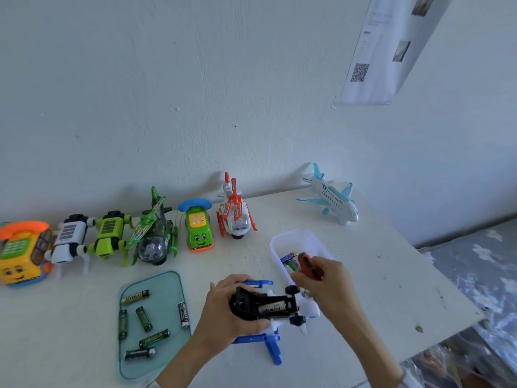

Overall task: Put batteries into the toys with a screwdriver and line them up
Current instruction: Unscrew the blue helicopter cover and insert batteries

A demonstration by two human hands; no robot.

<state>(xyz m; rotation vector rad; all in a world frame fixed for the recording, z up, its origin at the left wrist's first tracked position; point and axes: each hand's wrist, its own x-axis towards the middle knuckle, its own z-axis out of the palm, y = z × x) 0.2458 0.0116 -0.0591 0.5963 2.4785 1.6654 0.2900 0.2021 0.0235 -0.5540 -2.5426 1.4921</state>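
Orange and yellow, a toy phone (23,252) sat furthest left of the teal tray (152,322) on the white bench (363,289), starting a row along the wall: a white robot dog (70,239), a green robot dog (110,235), a green helicopter (154,236), a small green phone car (198,228) and a red-and-white helicopter (236,212). Loose batteries (144,319) lay scattered in the tray. Right of the tray, the left hand (226,312) gripped an upturned blue-and-white helicopter (268,312), its battery bay open with one cell seated. Further right, the right hand (326,284) curled around a red-handled screwdriver (307,266), above a white tub (296,247) holding more batteries. A pale blue airplane (331,196) stood well right of the tray, by the wall.
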